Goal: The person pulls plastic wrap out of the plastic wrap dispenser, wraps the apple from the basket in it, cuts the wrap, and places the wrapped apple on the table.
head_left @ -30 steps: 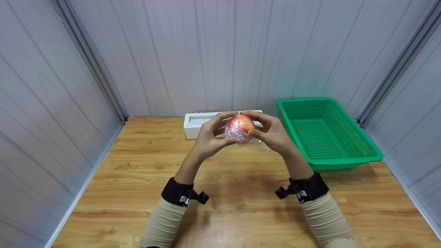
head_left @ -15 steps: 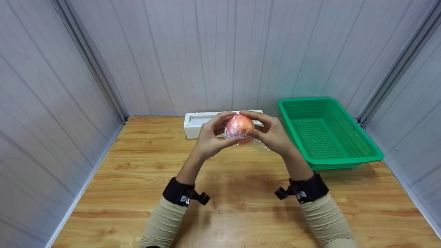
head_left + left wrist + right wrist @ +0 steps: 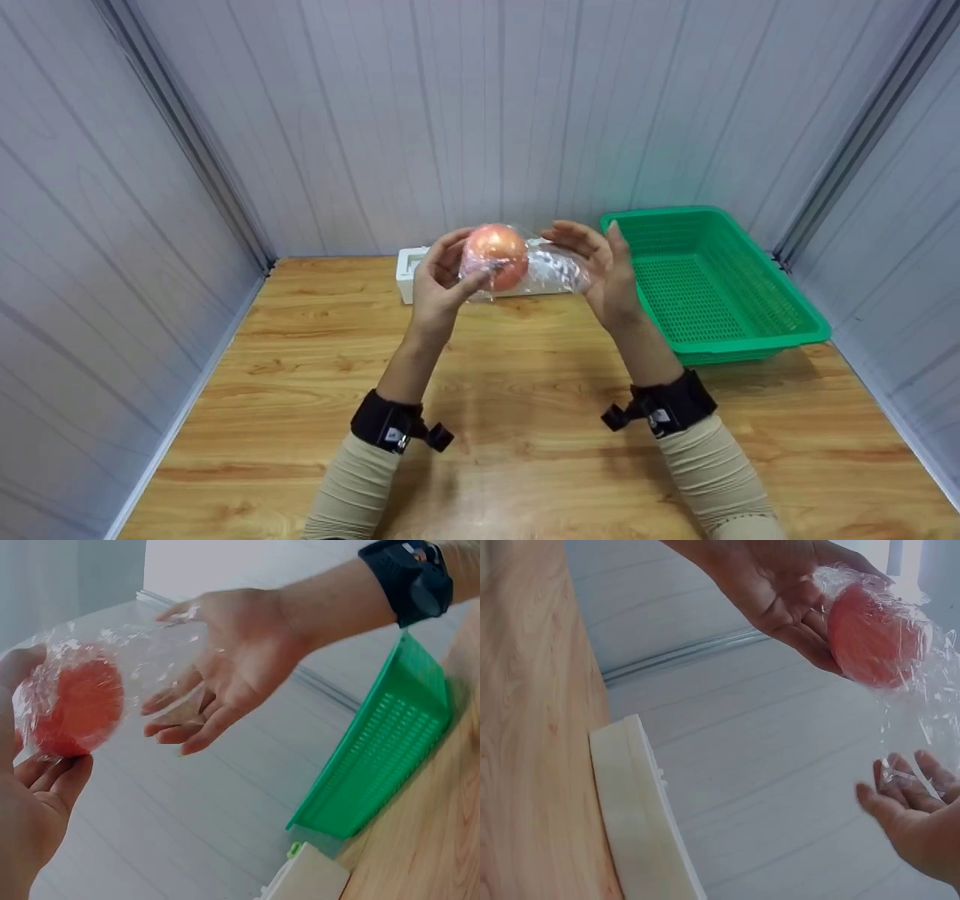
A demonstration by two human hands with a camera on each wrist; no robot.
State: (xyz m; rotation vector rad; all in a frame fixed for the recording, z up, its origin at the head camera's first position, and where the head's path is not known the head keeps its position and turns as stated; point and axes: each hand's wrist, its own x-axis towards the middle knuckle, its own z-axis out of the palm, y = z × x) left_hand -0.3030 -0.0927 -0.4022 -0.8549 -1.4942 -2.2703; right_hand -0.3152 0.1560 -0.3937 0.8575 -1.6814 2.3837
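Note:
A round red-orange fruit (image 3: 497, 251), probably an apple, is covered in clear plastic wrap (image 3: 555, 270). My left hand (image 3: 437, 294) grips it, thumb in front and fingers behind, and holds it above the table. From the fruit, a loose tail of wrap stretches right to my right hand (image 3: 613, 289). That hand's fingers are spread and touch the end of the film without curling round it. In the left wrist view, the film (image 3: 176, 652) lies over the palm and fingers of the right hand (image 3: 251, 645). The right wrist view shows the wrapped fruit (image 3: 874, 634) against the left palm.
Behind the hands stands a long white box (image 3: 406, 281), partly hidden, probably a wrap dispenser. A green plastic basket (image 3: 750, 346) is at the back right of the wooden table (image 3: 315, 390). Panelled walls (image 3: 360, 120) close off the back and both sides.
Both hands were round the fruit before. Now the right hand has let go and moved right, its fingers spread. The left hand has lifted the fruit slightly and moved left; the wrap tail is stretched out.

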